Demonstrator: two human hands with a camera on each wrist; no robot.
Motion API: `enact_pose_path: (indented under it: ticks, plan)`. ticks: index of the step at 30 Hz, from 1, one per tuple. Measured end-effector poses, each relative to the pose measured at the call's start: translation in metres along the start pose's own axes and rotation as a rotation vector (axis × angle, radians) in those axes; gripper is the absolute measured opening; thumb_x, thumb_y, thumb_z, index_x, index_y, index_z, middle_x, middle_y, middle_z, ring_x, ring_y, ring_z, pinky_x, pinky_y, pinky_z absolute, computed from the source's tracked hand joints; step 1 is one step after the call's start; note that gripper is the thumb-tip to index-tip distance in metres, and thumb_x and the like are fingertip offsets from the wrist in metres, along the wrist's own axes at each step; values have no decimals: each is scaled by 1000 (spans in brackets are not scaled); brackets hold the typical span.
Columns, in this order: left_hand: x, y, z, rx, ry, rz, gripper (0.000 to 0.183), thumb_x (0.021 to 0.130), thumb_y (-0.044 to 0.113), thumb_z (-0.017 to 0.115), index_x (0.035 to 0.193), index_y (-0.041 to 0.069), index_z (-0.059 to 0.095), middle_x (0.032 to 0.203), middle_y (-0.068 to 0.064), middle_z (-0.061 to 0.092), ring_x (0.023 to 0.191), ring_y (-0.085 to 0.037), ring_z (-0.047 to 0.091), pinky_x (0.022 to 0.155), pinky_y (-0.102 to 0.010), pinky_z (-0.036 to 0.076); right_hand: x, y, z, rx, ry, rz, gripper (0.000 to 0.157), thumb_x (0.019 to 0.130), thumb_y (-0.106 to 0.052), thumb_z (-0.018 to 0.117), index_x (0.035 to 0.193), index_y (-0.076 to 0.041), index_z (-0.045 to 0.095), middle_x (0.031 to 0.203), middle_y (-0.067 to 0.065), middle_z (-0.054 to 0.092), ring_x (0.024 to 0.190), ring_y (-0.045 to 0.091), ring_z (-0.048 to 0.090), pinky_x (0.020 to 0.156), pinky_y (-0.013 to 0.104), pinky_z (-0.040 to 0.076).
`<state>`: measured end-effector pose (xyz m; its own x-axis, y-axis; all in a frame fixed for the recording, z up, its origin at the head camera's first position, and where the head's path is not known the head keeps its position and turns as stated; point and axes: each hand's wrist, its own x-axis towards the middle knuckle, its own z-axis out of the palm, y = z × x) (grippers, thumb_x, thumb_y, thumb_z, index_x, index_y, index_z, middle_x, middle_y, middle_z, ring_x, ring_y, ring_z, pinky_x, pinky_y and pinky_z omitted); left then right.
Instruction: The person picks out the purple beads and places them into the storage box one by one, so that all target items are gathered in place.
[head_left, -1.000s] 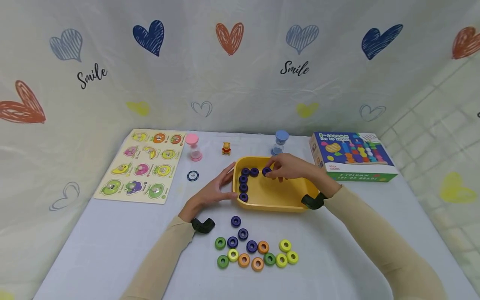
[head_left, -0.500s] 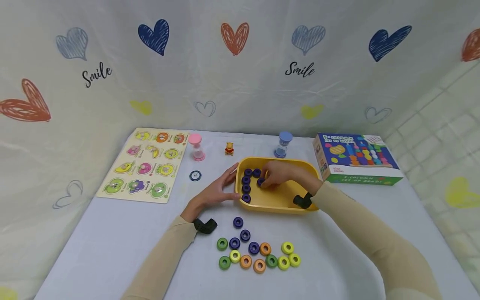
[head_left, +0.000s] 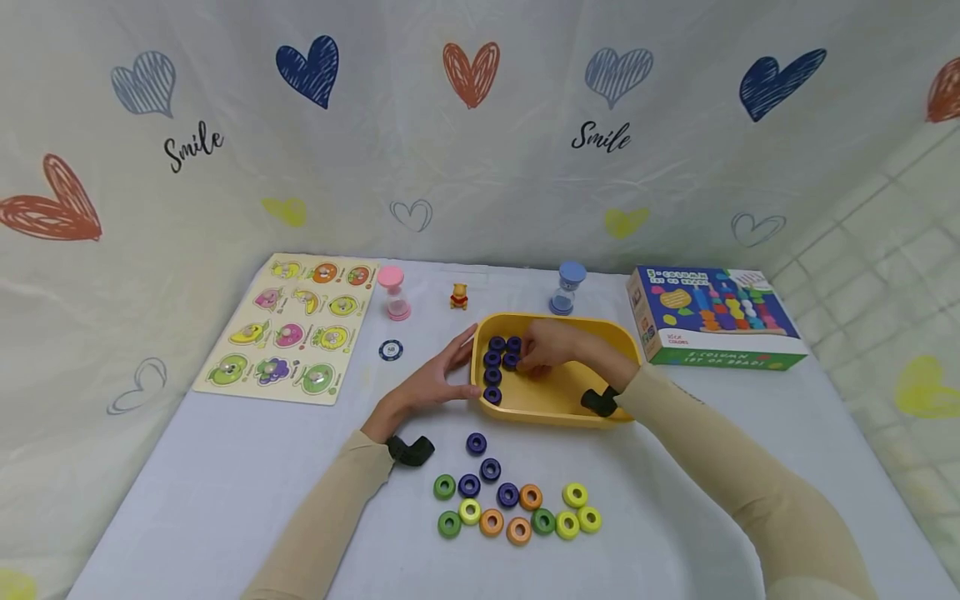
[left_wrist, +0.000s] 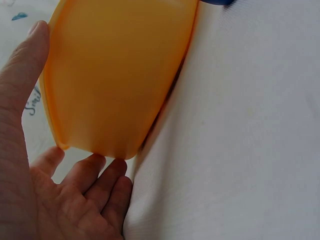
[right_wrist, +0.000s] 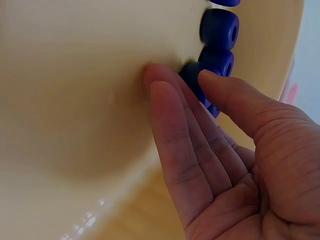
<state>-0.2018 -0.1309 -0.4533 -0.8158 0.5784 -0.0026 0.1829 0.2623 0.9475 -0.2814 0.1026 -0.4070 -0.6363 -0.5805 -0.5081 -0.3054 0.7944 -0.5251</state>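
My left hand [head_left: 431, 385] rests against the left end of the yellow tray [head_left: 555, 418], thumb and fingers spread along its outside. In the left wrist view, several fingertips [left_wrist: 95, 162] touch the tray's edge. Inside the tray, my right hand [head_left: 553, 346] pinches a dark blue ring bead [head_left: 511, 361] between thumb and fingers. In the right wrist view that bead [right_wrist: 192, 77] is partly hidden behind the thumb and lies close against other blue beads [right_wrist: 220, 27]. Several dark blue beads [head_left: 492, 377] stand in a column along the tray's left wall, with another bead [head_left: 513, 344] beside the top one.
In front of the tray lie loose beads: dark blue [head_left: 491, 470], green [head_left: 449, 524], orange [head_left: 491, 523] and yellow [head_left: 575, 495]. Behind stand a pink sand timer [head_left: 393, 293], a bear figure [head_left: 458, 297] and a blue sand timer [head_left: 567, 289]. A fruit puzzle board [head_left: 285, 333] and bead-set box [head_left: 716, 321] flank them.
My right hand has brought the dark blue bead from the tray's far side toward the near left, setting it against the bead column. The left hand has stayed at the tray's end.
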Motion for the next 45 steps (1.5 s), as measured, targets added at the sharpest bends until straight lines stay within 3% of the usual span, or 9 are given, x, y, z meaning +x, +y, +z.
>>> enact_pose_path:
  ticks: [14,21,26,30,34,40,45]
  plan:
    - [3,-2,2,-8,-1,17,94,79,20,70,146,18,4,147,-9,22,134,-16,20,109,-41,12,-10,0,-2,1,6,-1,18,88,-16,59,90,1,63,74,9,65,64,19,64,58,26,54]
    - [3,-3,2,0,12,6,93,79,17,69,146,18,4,147,-8,21,134,-17,20,109,-41,13,-32,-12,-6,-60,37,-67,22,91,-19,54,96,1,62,77,9,63,60,17,60,57,25,52]
    - [4,-2,1,4,13,-15,92,80,18,68,146,21,4,147,-5,21,134,-17,19,109,-43,12,-58,-30,1,-156,124,-156,17,89,-25,56,92,-10,64,74,0,60,60,13,54,56,24,48]
    - [3,-1,0,4,11,-9,92,80,18,68,146,20,4,148,-5,21,134,-16,19,109,-44,11,-81,-47,12,-217,206,-235,10,87,-27,60,88,-18,63,68,-7,55,60,10,50,56,22,45]
    - [3,-2,-1,-8,19,6,92,80,16,68,146,19,4,147,-6,22,134,-16,21,109,-42,13,-101,-62,30,-240,220,-257,8,85,-28,62,88,-21,62,65,-11,53,60,6,48,56,19,45]
    - [2,-3,0,-8,17,7,92,80,15,68,146,20,4,147,-7,21,134,-16,20,109,-43,13,-121,-72,70,-226,140,-322,12,84,-29,64,92,-21,64,63,-16,51,57,3,47,54,17,44]
    - [2,-2,2,0,26,-2,92,80,17,68,146,21,5,147,-6,22,134,-17,20,108,-43,13,-121,-68,102,-263,80,-318,15,82,-30,66,91,-19,64,59,-16,47,53,2,43,50,17,39]
